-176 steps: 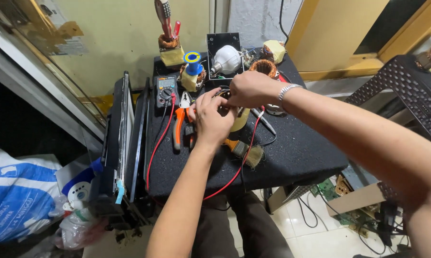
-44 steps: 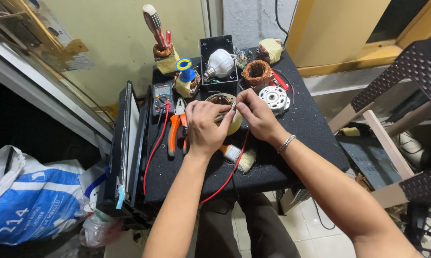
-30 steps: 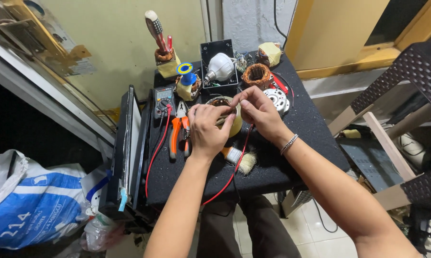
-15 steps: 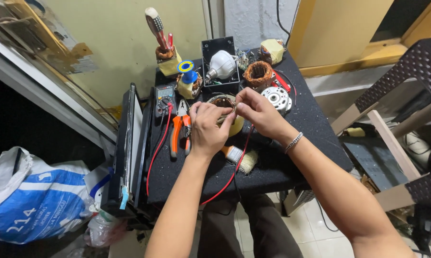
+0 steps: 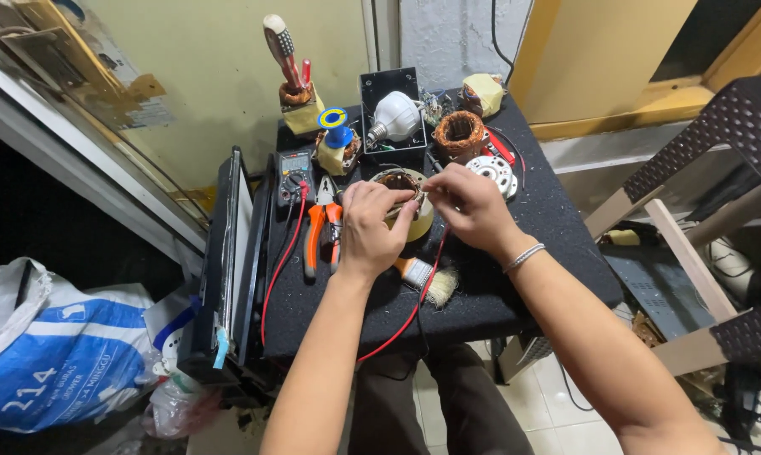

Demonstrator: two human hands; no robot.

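Seen from above, two bare hands meet over a small black table (image 5: 482, 295). The left hand (image 5: 370, 232) curls closed around a round motor coil wrapped in yellowish tape (image 5: 406, 202), steadying its near-left side. The right hand (image 5: 473, 206) sits just right of the coil, fingertips pinched at its top rim; what they pinch is too small to tell. The coil lies flat, opening upward, directly between both hands. Orange pliers (image 5: 321, 227) and a brush (image 5: 427, 278) lie nearby.
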